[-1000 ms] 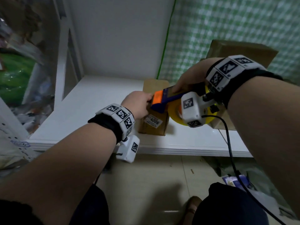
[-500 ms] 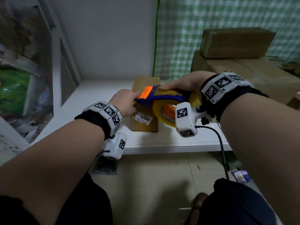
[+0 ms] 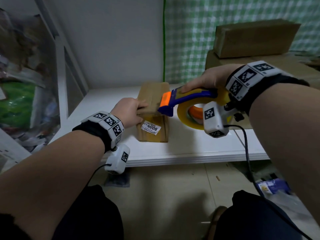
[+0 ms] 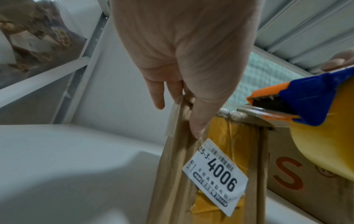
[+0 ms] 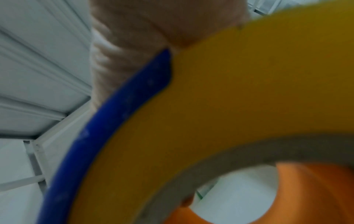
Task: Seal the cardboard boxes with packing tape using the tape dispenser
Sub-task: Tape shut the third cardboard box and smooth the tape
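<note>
A small cardboard box (image 3: 153,108) with a white label reading 4006 (image 3: 151,129) lies on the white shelf (image 3: 190,149). My left hand (image 3: 130,111) holds its near left top corner, fingers on the top and thumb on the front face (image 4: 197,121). My right hand (image 3: 206,80) grips a blue and orange tape dispenser (image 3: 187,99) carrying a yellow tape roll (image 3: 186,118). The dispenser's orange blade end (image 4: 268,104) rests at the near top edge of the box, right of my left hand. In the right wrist view the tape roll (image 5: 229,98) fills the picture.
Two larger cardboard boxes (image 3: 254,38) are stacked at the right end of the shelf, against a green checked covering (image 3: 190,40). A white wall backs the shelf. Metal racking with bagged goods (image 3: 22,84) stands to the left. Tiled floor and a cable (image 3: 247,153) lie below.
The dispenser has drawn toward me along the box top, and its blade now sits at the near edge. My left hand has stayed on the box's near left corner.
</note>
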`<state>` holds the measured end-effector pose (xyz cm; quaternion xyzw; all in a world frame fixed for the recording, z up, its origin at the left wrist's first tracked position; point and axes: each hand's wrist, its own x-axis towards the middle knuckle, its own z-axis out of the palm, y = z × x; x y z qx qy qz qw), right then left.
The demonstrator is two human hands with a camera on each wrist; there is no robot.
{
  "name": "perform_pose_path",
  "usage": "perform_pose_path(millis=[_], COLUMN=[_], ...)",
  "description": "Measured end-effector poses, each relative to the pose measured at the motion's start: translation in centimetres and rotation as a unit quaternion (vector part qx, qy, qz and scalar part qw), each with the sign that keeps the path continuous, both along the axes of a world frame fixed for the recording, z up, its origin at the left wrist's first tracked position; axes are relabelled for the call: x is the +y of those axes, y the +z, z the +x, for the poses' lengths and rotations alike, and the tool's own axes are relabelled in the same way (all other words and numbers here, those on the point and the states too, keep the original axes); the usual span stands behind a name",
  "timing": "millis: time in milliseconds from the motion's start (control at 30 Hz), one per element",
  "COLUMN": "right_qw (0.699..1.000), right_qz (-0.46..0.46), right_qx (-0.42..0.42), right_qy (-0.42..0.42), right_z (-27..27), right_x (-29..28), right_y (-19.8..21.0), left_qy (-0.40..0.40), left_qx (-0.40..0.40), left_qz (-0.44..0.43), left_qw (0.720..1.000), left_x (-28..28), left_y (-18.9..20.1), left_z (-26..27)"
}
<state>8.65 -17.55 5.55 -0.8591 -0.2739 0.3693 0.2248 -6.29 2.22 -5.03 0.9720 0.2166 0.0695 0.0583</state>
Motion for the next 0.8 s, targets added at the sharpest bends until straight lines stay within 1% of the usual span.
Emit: perform_pose_path(millis=[133,233,267,400,467,533,600,667,733,800], right_qw=[0.997,0.995,0.995,0.999,0.999,0.997,0.997,0.996,0.995,0.996], right_qz=[-0.011,-0.012,-0.008,-0.007,0.002,0.019,0.038,0.042,0.044,0.057], right_qx=[-0.078,-0.102,-0.096,-0.029,-0.043,-0.078,-0.072,-0.078,-0.086,-0.073], right_qy=[0.009,0.014,0.011,-0.018,-0.015,0.004,0.01,0.008,0.008,0.003], right_z=[0.2,0.6,0.7,0.4,-0.2,-1.0,-1.9,-2.2,-2.3,-2.4], right_x=[0.4,0.5,0.5,0.7,1.4,2.2,2.9,3.2,3.1,2.8], right_y=[-0.5,-0.9,-1.0,-1.5,-2.0,-2.7,-3.4,-3.8,-4.0,-4.0], left_qy=[-0.005,-0.009,-0.009,-0.015,-0.02,-0.01,0.005,0.002,-0.029,-0.056], left_qx=[0.005,-0.002,-0.003,0.003,0.013,0.023,0.037,0.051,0.073,0.091], left_qz=[0.012,0.012,0.013,0.023,0.046,0.079,0.115,0.107,0.078,0.069], left_qw=[1.0,1.0,1.0,1.0,0.999,0.997,0.993,0.993,0.994,0.992], left_x=[0.0,0.1,0.1,0.6,1.1,1.7,1.9,2.1,1.8,1.1], left_y=[0.0,-0.1,-0.1,0.0,0.3,0.4,0.4,0.1,-0.4,-0.4], left_z=[0.0,0.0,0.0,0.0,-0.1,-0.2,-0.5,-0.5,-0.3,0.0])
